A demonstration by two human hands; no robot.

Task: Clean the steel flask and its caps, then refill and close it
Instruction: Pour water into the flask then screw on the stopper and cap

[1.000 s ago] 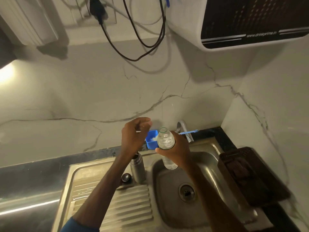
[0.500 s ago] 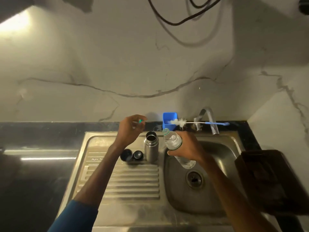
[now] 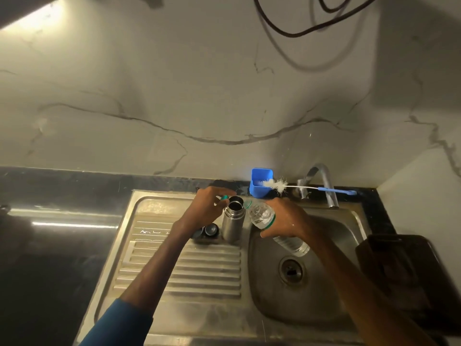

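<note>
Beside the sink (image 3: 331, 290), the open flask (image 3: 232, 222) stands by its caps (image 3: 210, 230), seemingly washed, refill and closing to come: right grip (image 3: 287, 219) clasps a tilted bottle (image 3: 262, 214), left grip (image 3: 207, 208) pinches its lid (image 3: 225, 197).

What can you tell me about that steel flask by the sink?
The flask is a slim brushed-steel cylinder with a narrower neck, standing upright and uncapped on the draining board, its dark mouth open. Two dark caps sit at its base. The mouth of a tilted plastic bottle is at its rim.
</note>
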